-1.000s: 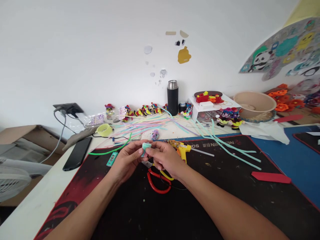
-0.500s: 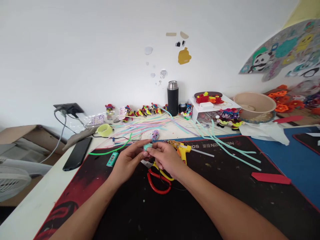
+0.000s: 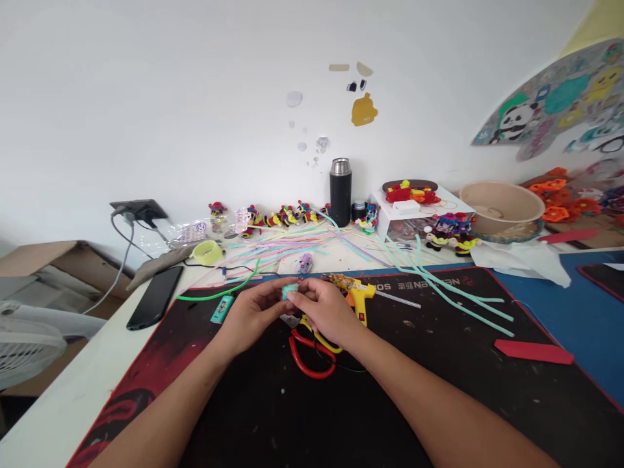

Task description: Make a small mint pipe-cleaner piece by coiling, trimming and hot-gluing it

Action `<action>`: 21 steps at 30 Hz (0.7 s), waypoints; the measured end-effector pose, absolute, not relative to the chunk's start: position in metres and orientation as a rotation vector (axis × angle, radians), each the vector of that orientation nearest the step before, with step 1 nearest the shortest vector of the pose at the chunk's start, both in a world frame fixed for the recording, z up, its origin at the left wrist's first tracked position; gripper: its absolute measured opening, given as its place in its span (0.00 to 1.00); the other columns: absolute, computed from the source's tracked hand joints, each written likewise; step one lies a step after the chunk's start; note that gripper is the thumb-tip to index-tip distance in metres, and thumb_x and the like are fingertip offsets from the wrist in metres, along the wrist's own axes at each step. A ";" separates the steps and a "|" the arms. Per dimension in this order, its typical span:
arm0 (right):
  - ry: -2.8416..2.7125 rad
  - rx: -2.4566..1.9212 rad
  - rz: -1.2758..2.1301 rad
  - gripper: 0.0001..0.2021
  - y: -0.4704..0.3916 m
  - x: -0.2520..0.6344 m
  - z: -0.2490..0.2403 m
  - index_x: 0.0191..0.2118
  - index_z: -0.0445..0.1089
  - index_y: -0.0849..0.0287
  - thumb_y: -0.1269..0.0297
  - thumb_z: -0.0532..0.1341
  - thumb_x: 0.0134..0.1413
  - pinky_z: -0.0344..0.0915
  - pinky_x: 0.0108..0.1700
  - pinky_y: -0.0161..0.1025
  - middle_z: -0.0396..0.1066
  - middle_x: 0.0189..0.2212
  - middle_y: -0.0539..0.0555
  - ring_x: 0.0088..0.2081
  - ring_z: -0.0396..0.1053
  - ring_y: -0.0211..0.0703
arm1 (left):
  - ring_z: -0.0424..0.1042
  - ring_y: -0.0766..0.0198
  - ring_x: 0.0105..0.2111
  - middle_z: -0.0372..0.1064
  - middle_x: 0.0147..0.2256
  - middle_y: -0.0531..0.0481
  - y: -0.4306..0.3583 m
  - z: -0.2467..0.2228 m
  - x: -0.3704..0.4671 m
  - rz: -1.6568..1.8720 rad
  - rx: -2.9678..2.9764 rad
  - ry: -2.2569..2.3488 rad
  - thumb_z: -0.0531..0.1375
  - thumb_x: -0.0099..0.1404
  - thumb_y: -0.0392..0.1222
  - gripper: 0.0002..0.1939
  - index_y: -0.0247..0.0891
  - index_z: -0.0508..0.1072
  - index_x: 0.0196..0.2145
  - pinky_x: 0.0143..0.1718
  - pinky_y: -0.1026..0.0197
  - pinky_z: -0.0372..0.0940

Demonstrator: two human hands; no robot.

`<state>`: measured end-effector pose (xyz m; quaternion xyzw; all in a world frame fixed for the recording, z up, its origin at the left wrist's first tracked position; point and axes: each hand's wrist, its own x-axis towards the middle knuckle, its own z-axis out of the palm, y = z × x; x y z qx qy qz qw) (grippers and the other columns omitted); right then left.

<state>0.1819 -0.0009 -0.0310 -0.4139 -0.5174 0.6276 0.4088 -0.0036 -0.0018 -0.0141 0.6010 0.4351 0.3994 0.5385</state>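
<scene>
A small mint-green fuzzy piece (image 3: 290, 291) is pinched between the fingers of my left hand (image 3: 251, 316) and my right hand (image 3: 327, 311), above the black mat (image 3: 263, 416). Just behind my fingers stands a small purple figure (image 3: 305, 262). Scissors with red and yellow handles (image 3: 312, 367) lie below my right hand, their blades mostly hidden. To the right of that hand is a yellow glue gun (image 3: 361, 298) with a clear stick at its back. A teal printed item (image 3: 222, 309) lies left of my left hand.
Pastel fuzzy stems (image 3: 287, 246) lie behind the mat; mint stems (image 3: 453, 296) cross its right side. A dark flask (image 3: 340, 195), several small figures, a white stand (image 3: 429, 207) and a beige bowl (image 3: 502, 203) line the back. A phone (image 3: 155, 298) and fan (image 3: 29, 344) are left.
The whole view has shifted slightly, with table objects appearing a little further right. My fingers have moved slightly around the mint-green piece, which both hands still hold.
</scene>
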 end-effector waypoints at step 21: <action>-1.405 -0.948 1.540 0.15 -0.001 0.188 -0.021 0.34 0.76 0.57 0.50 0.66 0.63 0.51 0.19 0.34 0.78 0.30 0.51 0.17 0.59 0.32 | 0.76 0.61 0.31 0.82 0.36 0.43 0.000 -0.007 -0.003 1.014 1.085 0.948 0.77 0.56 0.45 0.18 0.39 0.87 0.45 0.31 0.63 0.71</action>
